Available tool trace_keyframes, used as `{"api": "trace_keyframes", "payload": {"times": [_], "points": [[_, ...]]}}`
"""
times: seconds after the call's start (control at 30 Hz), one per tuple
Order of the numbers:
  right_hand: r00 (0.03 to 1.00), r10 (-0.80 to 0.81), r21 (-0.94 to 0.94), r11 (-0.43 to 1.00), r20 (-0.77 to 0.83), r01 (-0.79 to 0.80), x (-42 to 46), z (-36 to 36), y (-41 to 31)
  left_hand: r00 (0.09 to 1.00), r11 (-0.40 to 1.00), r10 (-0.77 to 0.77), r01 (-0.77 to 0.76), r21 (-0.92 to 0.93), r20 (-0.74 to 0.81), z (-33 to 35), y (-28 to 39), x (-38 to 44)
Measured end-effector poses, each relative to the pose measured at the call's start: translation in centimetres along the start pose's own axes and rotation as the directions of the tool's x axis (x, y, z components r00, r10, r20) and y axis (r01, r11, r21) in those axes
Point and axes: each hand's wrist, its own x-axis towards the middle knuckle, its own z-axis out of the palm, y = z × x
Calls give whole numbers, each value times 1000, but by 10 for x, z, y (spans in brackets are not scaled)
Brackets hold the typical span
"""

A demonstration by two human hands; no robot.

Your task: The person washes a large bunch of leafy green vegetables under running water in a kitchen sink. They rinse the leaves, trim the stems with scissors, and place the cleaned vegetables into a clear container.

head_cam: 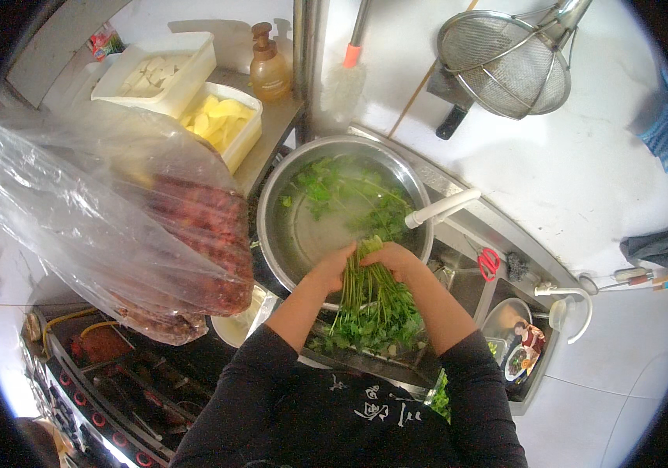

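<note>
Over the near rim of a large stainless steel basin [275, 257], both hands grip a bunch of leafy green herbs [377, 313], which looks like coriander. My left hand [335, 268] holds the left side of the stems near their cut ends. On the other side, my right hand [395, 261] has its fingers curled around the same stems. The leaves hang down towards me, outside the basin. Cloudy water fills the basin, and loose green sprigs [319, 181] float at its far side. A white faucet spout [442, 207] reaches over the right rim.
Reddish meat [199, 240] in a clear plastic bag hangs at left. Behind it stand tubs of white pieces [155, 73] and yellow slices [217, 120], beside a pump bottle [269, 67]. Red-handled scissors [489, 263] lie right. A wire strainer [503, 64] hangs on the wall.
</note>
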Motion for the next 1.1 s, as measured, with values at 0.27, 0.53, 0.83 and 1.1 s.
{"api": "trace_keyframes", "payload": {"times": [0.27, 0.53, 0.83, 1.1], "points": [[996, 28, 139, 990, 82, -39, -2, 13, -3, 977, 967, 102, -52, 249, -189, 19, 4, -20], [999, 12, -19, 1000, -30, -12, 20, -8, 15, 929, 734, 324, -128, 667, -178, -7, 0, -14], [998, -66, -137, 988, -1, 65, -7, 7, -10, 974, 849, 115, 7, 529, -196, -7, 12, -22], [947, -315, -864, 494, -69, 101, 70, 3, 33, 941, -394, 332, 198, 898, -61, -77, -10, 71]]}}
